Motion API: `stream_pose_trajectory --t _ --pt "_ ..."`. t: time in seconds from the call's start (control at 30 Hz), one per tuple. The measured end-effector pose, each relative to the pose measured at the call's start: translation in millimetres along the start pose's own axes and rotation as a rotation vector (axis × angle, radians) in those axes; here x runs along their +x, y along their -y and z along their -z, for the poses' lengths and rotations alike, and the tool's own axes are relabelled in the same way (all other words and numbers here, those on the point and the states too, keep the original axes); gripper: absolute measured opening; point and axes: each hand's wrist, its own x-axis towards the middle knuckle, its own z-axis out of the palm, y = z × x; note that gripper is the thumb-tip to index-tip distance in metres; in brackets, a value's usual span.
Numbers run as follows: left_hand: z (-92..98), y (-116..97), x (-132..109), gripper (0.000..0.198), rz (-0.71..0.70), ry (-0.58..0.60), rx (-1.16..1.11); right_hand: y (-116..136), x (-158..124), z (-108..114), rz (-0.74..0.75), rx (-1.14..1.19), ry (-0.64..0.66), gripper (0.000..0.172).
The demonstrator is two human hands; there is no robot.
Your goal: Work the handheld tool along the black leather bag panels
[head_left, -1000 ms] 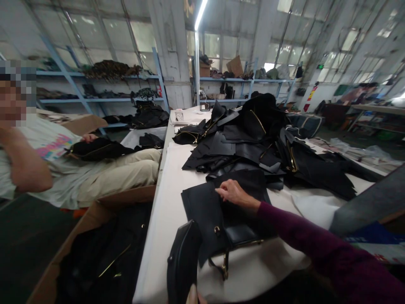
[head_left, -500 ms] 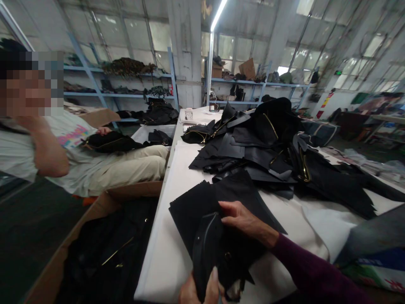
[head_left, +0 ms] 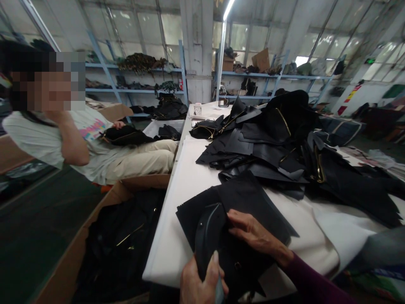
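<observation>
My left hand [head_left: 201, 283] is at the bottom edge, closed round a curved black leather strap piece [head_left: 207, 236], thumb pressed on it. My right hand [head_left: 251, 233], in a dark purple sleeve, lies on black fabric panels [head_left: 240, 198] at the near edge of the white table [head_left: 186, 185], fingers curled against the strap and the fabric under it. A small gold stud shows on the black piece below my right hand. Whether the right hand grips or only presses is unclear.
A big heap of black bag parts with gold zips [head_left: 284, 139] covers the table's far right. A cardboard box [head_left: 104, 236] holding black pieces stands left of the table. A seated person in a white shirt [head_left: 57, 135] holds a black piece at left. Blue shelves [head_left: 142, 88] line the back.
My left hand rose into view and closed on the strap piece, bringing it up over the fabric panels. My right hand slid nearer along the fabric. The view shifted left.
</observation>
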Motion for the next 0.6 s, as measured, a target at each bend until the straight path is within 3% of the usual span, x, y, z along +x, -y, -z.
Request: stream_pose_trajectory --t 0.23,0.47,0.6 --pt "1.1 -4 -4 0.043 0.008 -0.032 -0.084 4 -8 3 -0.005 -0.050 0.089 0.010" --pt "12.4 -6 -13 0.043 -0.016 -0.153 -0.035 0 -18 3 -0.057 0.154 0.111 0.014" --pt "33.5 -14 -18 0.043 -0.034 -0.373 0.089 -9 -30 1 -0.255 0.399 -0.063 0.021"
